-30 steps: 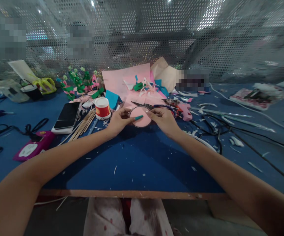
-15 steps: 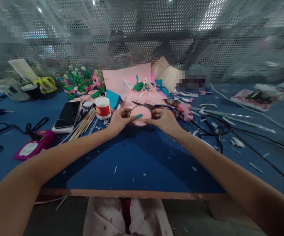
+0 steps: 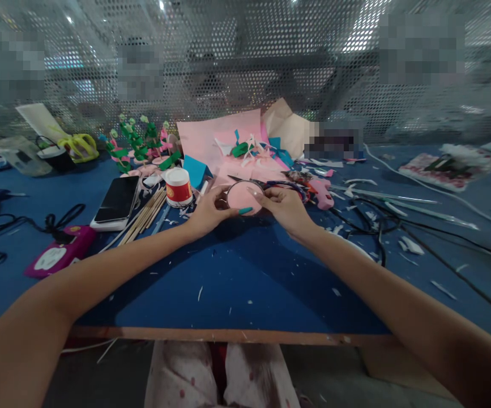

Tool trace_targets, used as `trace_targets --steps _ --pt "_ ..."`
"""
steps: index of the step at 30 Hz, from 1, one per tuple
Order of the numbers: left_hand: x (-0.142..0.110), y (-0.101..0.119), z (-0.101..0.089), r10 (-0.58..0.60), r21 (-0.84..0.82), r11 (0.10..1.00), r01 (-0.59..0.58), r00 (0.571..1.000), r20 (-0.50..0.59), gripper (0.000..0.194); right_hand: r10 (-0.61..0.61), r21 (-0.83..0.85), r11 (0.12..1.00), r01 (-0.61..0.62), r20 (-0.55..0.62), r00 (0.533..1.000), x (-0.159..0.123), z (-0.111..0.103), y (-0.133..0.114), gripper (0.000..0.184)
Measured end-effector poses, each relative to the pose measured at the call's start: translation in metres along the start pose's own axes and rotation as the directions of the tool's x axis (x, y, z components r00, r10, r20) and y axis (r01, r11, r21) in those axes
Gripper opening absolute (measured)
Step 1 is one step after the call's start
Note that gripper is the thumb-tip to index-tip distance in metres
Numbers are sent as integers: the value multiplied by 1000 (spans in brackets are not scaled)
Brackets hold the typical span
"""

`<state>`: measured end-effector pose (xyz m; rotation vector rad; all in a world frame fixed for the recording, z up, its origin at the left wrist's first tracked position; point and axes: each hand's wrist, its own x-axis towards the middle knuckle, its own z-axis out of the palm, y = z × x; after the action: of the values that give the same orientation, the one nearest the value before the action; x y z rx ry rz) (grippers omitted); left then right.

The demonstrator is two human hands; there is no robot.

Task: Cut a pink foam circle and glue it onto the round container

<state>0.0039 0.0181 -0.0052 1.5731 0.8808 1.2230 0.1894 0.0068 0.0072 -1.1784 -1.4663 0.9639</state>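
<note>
A round pink disc with a dark rim (image 3: 242,195) is held up between my two hands, above the blue table. My left hand (image 3: 211,209) grips its left edge, with the green-nailed thumb along the lower front. On the other side, my right hand (image 3: 285,207) pinches the disc's right edge, its thumb lying on the pink face. Fingers behind the disc are hidden. Just left of my left hand stands a red and white paper cup (image 3: 178,188). Scissors (image 3: 245,180) lie behind the disc, partly covered.
Wooden sticks (image 3: 143,215), a phone (image 3: 118,198) and a purple device (image 3: 60,249) lie left. Green paper plants (image 3: 139,141) stand behind. A pink glue gun (image 3: 322,194), black cables (image 3: 368,218) and paper scraps lie right. Pink sheets (image 3: 223,133) lean at the mesh.
My right thumb has moved up across the disc's face, and my left thumb has slid down toward its lower edge. The disc has barely shifted.
</note>
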Motion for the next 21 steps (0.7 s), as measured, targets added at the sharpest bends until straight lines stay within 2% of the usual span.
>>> trace_targets --steps 8,21 --pt "-1 -1 -3 45 102 994 -47 999 21 54 -50 -62 997 51 15 999 -3 4 -3 48" --pt "-2 3 -1 62 170 983 -64 998 13 32 -171 -275 946 169 18 985 -5 3 -8 57"
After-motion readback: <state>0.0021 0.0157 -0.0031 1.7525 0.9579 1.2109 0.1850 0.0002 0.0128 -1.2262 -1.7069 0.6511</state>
